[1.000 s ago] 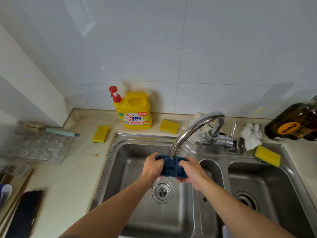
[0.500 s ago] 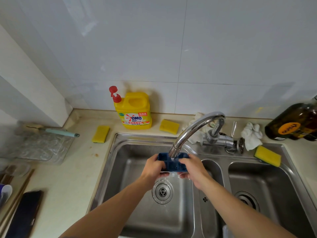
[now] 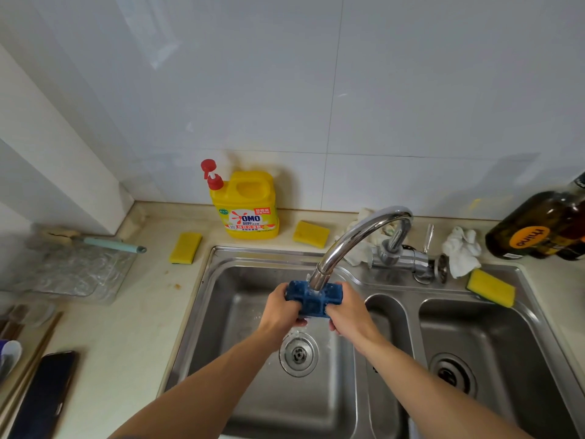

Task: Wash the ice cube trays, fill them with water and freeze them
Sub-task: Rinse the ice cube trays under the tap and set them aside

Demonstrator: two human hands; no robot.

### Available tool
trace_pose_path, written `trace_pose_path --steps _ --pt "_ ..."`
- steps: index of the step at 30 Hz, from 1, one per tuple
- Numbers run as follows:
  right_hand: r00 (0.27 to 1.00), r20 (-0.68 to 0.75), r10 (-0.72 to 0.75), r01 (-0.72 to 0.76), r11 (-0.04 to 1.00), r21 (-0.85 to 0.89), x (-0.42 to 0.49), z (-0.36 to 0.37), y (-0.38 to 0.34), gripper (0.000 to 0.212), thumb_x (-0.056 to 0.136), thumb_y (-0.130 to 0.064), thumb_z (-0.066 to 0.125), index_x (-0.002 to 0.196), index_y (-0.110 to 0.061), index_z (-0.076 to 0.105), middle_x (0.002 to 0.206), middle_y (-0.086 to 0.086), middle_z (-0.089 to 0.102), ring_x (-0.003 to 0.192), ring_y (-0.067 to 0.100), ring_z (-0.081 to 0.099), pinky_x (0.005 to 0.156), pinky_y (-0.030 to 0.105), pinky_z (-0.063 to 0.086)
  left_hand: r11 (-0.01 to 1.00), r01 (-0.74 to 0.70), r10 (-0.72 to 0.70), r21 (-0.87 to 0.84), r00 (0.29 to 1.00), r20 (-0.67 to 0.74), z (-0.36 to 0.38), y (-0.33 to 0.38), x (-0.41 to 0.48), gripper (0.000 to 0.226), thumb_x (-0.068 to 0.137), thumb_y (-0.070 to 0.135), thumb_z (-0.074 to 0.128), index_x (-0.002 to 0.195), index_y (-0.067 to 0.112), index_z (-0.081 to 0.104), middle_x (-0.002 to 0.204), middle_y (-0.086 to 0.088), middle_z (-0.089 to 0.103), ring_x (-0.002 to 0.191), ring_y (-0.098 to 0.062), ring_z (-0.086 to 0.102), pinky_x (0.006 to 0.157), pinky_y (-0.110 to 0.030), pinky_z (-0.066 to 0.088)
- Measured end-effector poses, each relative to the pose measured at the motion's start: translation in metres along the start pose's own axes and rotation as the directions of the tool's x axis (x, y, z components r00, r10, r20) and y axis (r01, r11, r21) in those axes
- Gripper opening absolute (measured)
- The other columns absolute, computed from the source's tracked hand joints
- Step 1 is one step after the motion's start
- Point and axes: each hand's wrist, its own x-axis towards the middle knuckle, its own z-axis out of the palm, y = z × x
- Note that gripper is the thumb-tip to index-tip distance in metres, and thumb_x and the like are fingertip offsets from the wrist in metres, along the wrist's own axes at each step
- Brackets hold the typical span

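A small dark blue ice cube tray (image 3: 311,301) is held under the spout of the chrome tap (image 3: 357,239), over the left sink basin (image 3: 240,312). Water runs from the spout into its cells and drips down toward the drain (image 3: 298,354). My left hand (image 3: 281,310) grips the tray's left end and my right hand (image 3: 346,312) grips its right end. The tray's cells face up and toward me. A clear plastic tray (image 3: 76,270) lies on the counter at the far left.
A yellow OMO detergent jug (image 3: 245,205) stands behind the sink. Yellow sponges (image 3: 185,247), (image 3: 311,233), (image 3: 490,287) lie around the rim. A white cloth (image 3: 460,250) and a dark bottle (image 3: 544,229) are at the right; a phone (image 3: 44,394) lies front left.
The tray has been tipped so its open cells face up under the spout, and it sits slightly higher. Water now falls from it into the basin.
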Motion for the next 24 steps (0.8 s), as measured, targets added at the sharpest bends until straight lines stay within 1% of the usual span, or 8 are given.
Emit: trace_pose_path --steps 4,6,8,11,14,18,21,24 --pt "0.999 -0.038 -0.037 0.037 0.999 0.005 -0.001 0.001 -0.006 0.038 0.09 -0.002 0.053 0.123 -0.022 0.051 0.108 0.007 0.065 0.081 0.024 0.066 0.07 0.042 0.059 0.994 0.1 -0.101 0.047 0.995 0.02 0.003 -0.003 0.004 0.025 0.093 0.0 0.051 0.109 0.016 0.06 0.091 -0.012 0.074 0.06 -0.017 0.07 0.058 -0.031 0.061" --pt "0.997 -0.059 -0.043 0.043 0.999 -0.007 -0.002 -0.001 -0.007 0.041 0.09 -0.003 0.054 0.126 -0.023 0.051 0.109 0.004 0.065 0.093 0.029 0.068 0.084 0.05 0.058 0.986 0.165 -0.165 0.017 0.985 0.043 0.004 -0.004 0.006 0.022 0.094 0.0 0.048 0.11 0.012 0.056 0.091 -0.016 0.073 0.056 -0.02 0.068 0.055 -0.033 0.06" --pt "0.995 -0.072 -0.063 0.061 0.998 -0.021 -0.003 -0.003 -0.006 0.042 0.09 -0.004 0.056 0.127 -0.024 0.052 0.104 0.002 0.065 0.096 0.03 0.069 0.089 0.051 0.056 0.981 0.195 -0.193 -0.024 0.979 0.065 0.004 -0.006 0.007 0.02 0.095 -0.001 0.046 0.109 0.006 0.058 0.082 -0.016 0.07 0.052 -0.021 0.065 0.053 -0.033 0.057" --pt "0.993 -0.068 -0.092 0.091 0.996 -0.026 -0.004 -0.004 -0.009 0.041 0.091 -0.008 0.06 0.128 -0.025 0.052 0.101 0.002 0.065 0.093 0.026 0.069 0.087 0.049 0.057 0.973 0.22 -0.213 -0.072 0.972 0.101 0.004 -0.007 0.008 0.023 0.094 -0.005 0.044 0.102 0.001 0.065 0.066 -0.011 0.066 0.049 -0.018 0.059 0.054 -0.033 0.054" --pt "0.992 -0.072 -0.103 0.103 0.995 -0.008 -0.004 -0.006 -0.014 0.038 0.091 -0.008 0.059 0.124 -0.026 0.053 0.098 0.001 0.066 0.09 0.024 0.068 0.081 0.043 0.058 0.977 0.194 -0.183 -0.088 0.976 0.119 0.006 -0.005 0.008 0.023 0.093 -0.005 0.045 0.096 0.002 0.067 0.063 -0.006 0.064 0.05 -0.014 0.055 0.057 -0.032 0.052" --pt "0.993 -0.078 -0.085 0.09 0.994 0.064 -0.002 -0.01 -0.014 0.033 0.093 -0.004 0.057 0.12 -0.024 0.055 0.096 0.001 0.066 0.079 0.02 0.068 0.07 0.036 0.058 0.992 0.098 -0.095 -0.078 0.995 0.039 0.006 -0.001 0.006 0.028 0.091 -0.004 0.044 0.101 0.009 0.067 0.063 -0.003 0.064 0.051 -0.011 0.054 0.055 -0.029 0.05" --pt "0.998 -0.048 -0.037 0.043 0.992 0.119 -0.001 -0.012 -0.012 0.029 0.096 -0.005 0.056 0.118 -0.023 0.054 0.094 0.006 0.068 0.061 0.013 0.066 0.052 0.021 0.051 1.0 -0.009 0.008 -0.016 0.998 -0.056 0.004 0.005 0.004 0.025 0.09 0.0 0.046 0.097 0.013 0.067 0.066 -0.004 0.064 0.051 -0.01 0.053 0.052 -0.026 0.048" --pt "0.998 0.051 0.025 -0.034 0.984 0.176 0.0 -0.013 -0.007 0.027 0.095 -0.005 0.055 0.115 -0.024 0.056 0.096 0.01 0.071 0.062 0.019 0.069 0.058 0.029 0.058 0.985 -0.087 0.103 0.152 0.989 -0.106 0.0 0.01 0.005 0.015 0.094 0.007 0.051 0.098 0.014 0.063 0.079 -0.006 0.066 0.058 -0.013 0.057 0.056 -0.027 0.05"
